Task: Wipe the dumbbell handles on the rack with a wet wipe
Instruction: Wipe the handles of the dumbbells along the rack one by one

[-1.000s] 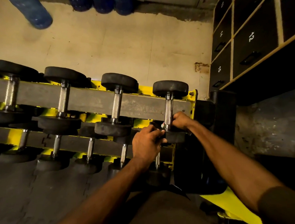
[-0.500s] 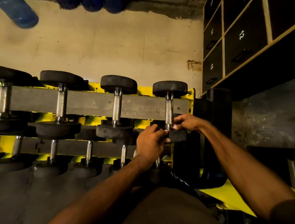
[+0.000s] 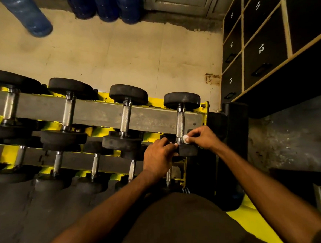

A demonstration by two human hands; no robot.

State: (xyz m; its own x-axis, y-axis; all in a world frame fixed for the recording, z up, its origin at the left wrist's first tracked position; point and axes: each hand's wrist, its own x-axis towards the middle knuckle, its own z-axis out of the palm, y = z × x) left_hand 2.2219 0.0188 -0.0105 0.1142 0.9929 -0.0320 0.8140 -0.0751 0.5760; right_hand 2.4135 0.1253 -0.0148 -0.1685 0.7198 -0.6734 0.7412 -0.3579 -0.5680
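Our right grip (image 3: 202, 138) pinches the white wipe (image 3: 185, 138) against the lower end of the dumbbell handle (image 3: 180, 123) at the right end of the rack's (image 3: 100, 114) top rail. Our left grip (image 3: 158, 156) curls beside that dumbbell's near weight; we cannot tell whether it holds anything. The lockers (image 3: 267, 61) read 11, 12, 13, 14.

we log this as a gym: dumbbells (image 3: 180, 120) in rows on a yellow rack (image 3: 205, 112), numbered black lockers (image 3: 263, 50), dark rubber floor mats (image 3: 16, 210).
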